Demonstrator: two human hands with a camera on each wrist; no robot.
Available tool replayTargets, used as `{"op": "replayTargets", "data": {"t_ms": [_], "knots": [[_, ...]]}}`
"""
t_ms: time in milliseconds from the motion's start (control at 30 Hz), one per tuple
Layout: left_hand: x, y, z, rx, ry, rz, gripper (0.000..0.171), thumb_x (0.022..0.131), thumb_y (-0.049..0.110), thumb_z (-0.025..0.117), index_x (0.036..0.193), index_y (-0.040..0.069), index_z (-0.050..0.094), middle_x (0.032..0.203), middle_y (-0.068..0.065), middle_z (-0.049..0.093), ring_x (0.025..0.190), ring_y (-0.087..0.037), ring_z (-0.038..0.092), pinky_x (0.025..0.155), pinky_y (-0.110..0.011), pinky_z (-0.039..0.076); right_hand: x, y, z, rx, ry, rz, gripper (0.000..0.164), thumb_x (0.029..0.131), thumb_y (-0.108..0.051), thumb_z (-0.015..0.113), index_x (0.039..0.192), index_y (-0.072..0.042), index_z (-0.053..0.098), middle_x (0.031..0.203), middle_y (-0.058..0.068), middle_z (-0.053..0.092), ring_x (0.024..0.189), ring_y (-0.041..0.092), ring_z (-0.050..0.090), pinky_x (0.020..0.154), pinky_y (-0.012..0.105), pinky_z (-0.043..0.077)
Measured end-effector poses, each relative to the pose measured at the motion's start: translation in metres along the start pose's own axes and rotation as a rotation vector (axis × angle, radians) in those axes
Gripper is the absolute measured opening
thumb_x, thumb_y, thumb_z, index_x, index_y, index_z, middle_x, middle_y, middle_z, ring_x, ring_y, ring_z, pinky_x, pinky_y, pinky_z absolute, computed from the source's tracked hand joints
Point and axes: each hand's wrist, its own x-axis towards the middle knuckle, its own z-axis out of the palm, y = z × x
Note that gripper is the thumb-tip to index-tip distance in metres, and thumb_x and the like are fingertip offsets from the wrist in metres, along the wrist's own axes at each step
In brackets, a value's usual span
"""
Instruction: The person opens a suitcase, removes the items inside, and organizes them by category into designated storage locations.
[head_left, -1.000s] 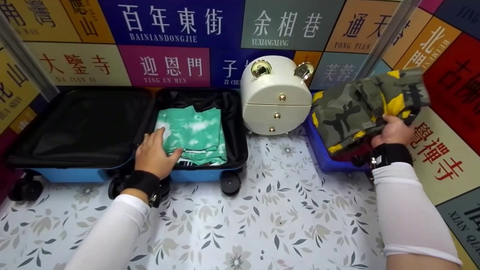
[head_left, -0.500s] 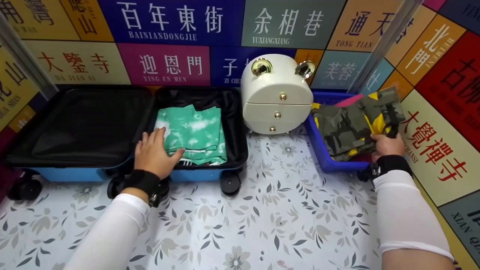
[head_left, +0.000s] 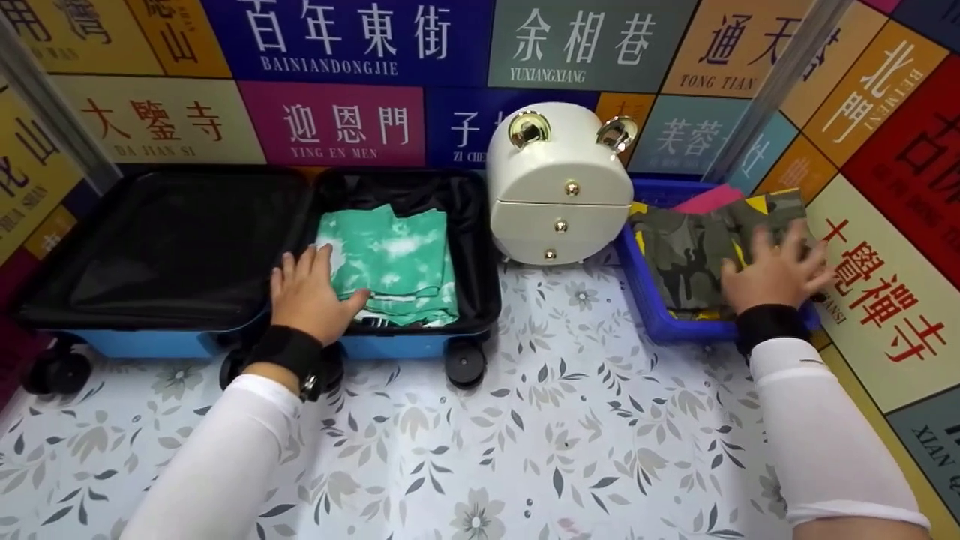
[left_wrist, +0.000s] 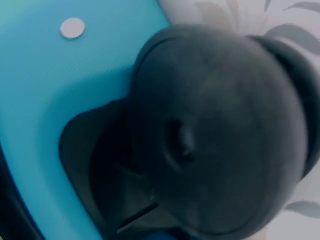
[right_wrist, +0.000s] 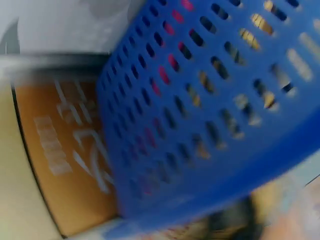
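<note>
My left hand (head_left: 311,296) rests with extended fingers at the near inner edge of an open blue suitcase (head_left: 412,345). Beside its thumb, folded green-and-white tie-dye clothing (head_left: 390,251) lies in the suitcase's right half. Over a blue plastic basket (head_left: 652,319) on the right is my right hand (head_left: 776,274), blurred, its fingers spread and holding nothing. Under it, a camouflage garment (head_left: 675,259) with yellow patches sits in the basket, partly covered by the hand. The right wrist view shows the slotted basket wall (right_wrist: 215,192); neither wrist view shows how the fingers lie.
A white rounded drawer box (head_left: 559,176) with gold knobs and ears stands between suitcase and basket. The suitcase's black left half (head_left: 180,247) lies open. A dark suitcase wheel (left_wrist: 235,125) fills the left wrist view. Pink cloth (head_left: 709,199) shows at the basket's back. Printed walls (head_left: 330,124) stand behind.
My right hand lowered the camouflage garment into the basket and let go of it, its fingers now spread. My left hand has stayed at the suitcase.
</note>
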Motion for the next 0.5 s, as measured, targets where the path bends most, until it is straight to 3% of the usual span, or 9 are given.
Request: {"op": "replayTargets", "data": {"t_ms": [133, 233, 333, 500], "knots": [[0.002, 0.000, -0.005, 0.002, 0.017, -0.001, 0.094, 0.095, 0.055, 0.068, 0.166, 0.006, 0.028, 0.171, -0.026, 0.026, 0.158, -0.058, 0.010, 0.128, -0.070, 0.005, -0.001, -0.013, 0.016, -0.103, -0.405, -0.187, 0.070, 0.111, -0.046, 0.029, 0.166, -0.003, 0.023, 0.172, 0.033, 0.002, 0.152, 0.067, -0.011, 0.116, 0.084, -0.006], [0.004, -0.001, -0.007, 0.000, 0.011, 0.001, 0.091, 0.096, 0.055, 0.066, 0.166, 0.008, 0.030, 0.172, -0.025, 0.025, 0.158, -0.058, 0.009, 0.128, -0.070, 0.004, 0.000, -0.020, 0.026, -0.122, -0.609, -0.257, 0.069, 0.112, -0.040, 0.015, 0.164, 0.004, 0.021, 0.169, 0.036, 0.011, 0.151, 0.069, -0.002, 0.118, 0.083, 0.003], [0.005, -0.003, -0.008, -0.003, -0.010, 0.002, 0.087, 0.098, 0.054, 0.065, 0.166, 0.010, 0.032, 0.172, -0.025, 0.024, 0.159, -0.058, 0.009, 0.128, -0.070, 0.004, 0.003, -0.024, 0.033, -0.153, -0.662, -0.320, 0.067, 0.111, -0.031, 0.011, 0.160, 0.013, 0.026, 0.165, 0.039, 0.018, 0.150, 0.069, 0.008, 0.123, 0.076, 0.012], [0.004, -0.006, -0.008, -0.001, -0.037, 0.004, 0.084, 0.099, 0.051, 0.065, 0.166, 0.012, 0.033, 0.172, -0.025, 0.026, 0.159, -0.056, 0.010, 0.129, -0.069, 0.004, 0.004, -0.027, 0.040, -0.139, -0.651, -0.373, 0.064, 0.110, -0.024, 0.013, 0.154, 0.019, 0.033, 0.160, 0.042, 0.025, 0.148, 0.067, 0.020, 0.126, 0.067, 0.020]]}}
